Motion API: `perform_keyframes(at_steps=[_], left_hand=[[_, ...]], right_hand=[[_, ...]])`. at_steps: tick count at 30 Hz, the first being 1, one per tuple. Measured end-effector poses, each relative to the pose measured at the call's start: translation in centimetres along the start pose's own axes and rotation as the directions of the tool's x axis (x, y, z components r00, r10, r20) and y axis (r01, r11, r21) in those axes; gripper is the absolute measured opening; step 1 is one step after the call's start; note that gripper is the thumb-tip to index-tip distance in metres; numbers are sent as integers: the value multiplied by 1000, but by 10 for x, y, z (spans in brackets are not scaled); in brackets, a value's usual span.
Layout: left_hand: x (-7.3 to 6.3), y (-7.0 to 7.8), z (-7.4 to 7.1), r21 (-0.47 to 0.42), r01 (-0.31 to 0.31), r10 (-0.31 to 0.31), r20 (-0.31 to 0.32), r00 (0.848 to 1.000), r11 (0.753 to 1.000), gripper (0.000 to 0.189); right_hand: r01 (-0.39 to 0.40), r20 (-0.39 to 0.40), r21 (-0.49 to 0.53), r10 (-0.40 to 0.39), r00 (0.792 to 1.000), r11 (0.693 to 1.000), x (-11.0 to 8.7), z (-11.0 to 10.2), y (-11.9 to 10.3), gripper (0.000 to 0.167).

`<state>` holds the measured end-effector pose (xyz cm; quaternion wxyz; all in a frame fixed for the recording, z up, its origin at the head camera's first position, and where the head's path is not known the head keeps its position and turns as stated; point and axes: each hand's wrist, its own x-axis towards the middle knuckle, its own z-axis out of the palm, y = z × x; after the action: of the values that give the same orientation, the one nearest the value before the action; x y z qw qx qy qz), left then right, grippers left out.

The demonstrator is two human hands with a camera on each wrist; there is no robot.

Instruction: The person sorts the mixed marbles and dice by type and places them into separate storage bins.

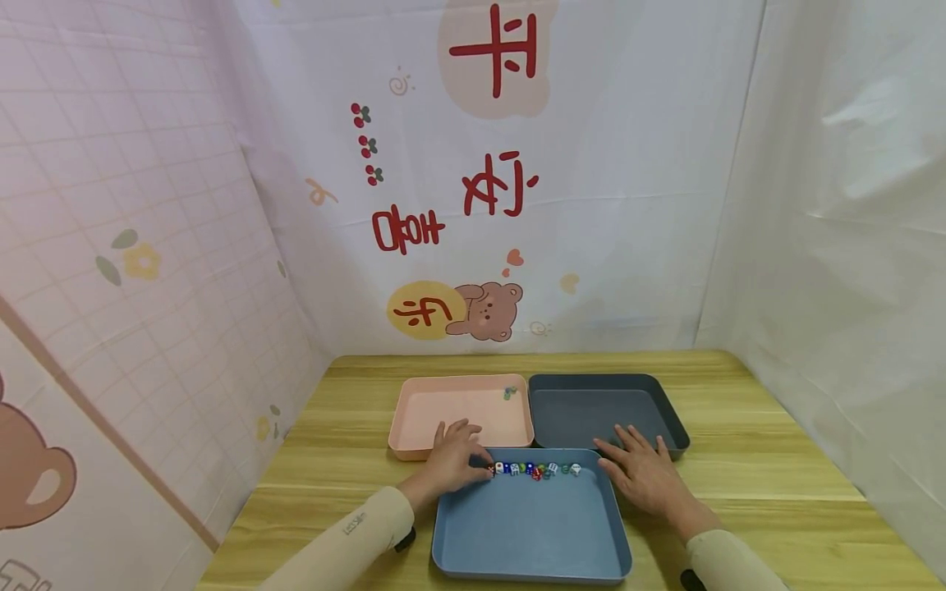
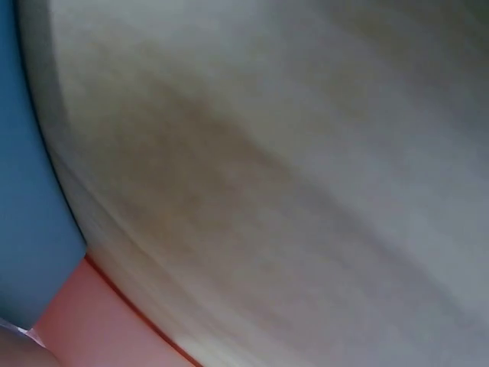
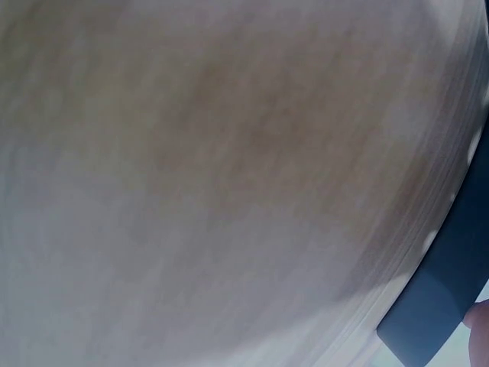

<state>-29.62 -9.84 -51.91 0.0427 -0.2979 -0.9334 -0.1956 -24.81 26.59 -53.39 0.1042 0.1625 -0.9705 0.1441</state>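
Observation:
My left hand (image 1: 452,460) reaches over the far left corner of the blue tray (image 1: 532,533). Its thumb and index finger pinch a red die (image 1: 491,470) at the left end of a row of small dice (image 1: 529,469). The row runs along the tray's far wall, mixing white, blue, green and red dice. At the tray's right rim is my right hand (image 1: 643,472), palm down with fingers spread toward the dark tray (image 1: 609,410) and nothing in its grasp. Both wrist views show mainly the tabletop and tray walls, with just a sliver of hand.
Behind the blue tray, a pink tray (image 1: 436,410) stands beside the dark one, with a few small green and blue pieces (image 1: 510,392) in its far right corner. All stand on a wood-grain table (image 1: 332,484). Printed cloth (image 1: 606,205) hangs behind and along the sides.

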Motion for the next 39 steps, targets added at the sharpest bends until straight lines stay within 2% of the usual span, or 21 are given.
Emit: perform_keyframes(at_steps=[8,17,24,30,39], left_hand=[[0,2,2,39,21,-21,14,1000,999,13],[0,0,2,-26,40,-39,3,999,999,9],[1,1,-11,-110,31,-33,-17,999,994,9],[4,1,-20,-141,33,-35,-9,999,989,8],[17,3,-34,-179,57,-66,-41,997,982,7]], right_hand=[[-4,6,-18,4,1000,1000,-1,-1,1,46],[-4,12,0,4,1000,1000,-1,0,0,46],[-8,18,-6,8,1000,1000,-2,-1,-1,47],[-9,27,2,9,1000,1000,-2,-3,-1,47],[-13,32,10,12,999,1000,-2,-4,-2,47]])
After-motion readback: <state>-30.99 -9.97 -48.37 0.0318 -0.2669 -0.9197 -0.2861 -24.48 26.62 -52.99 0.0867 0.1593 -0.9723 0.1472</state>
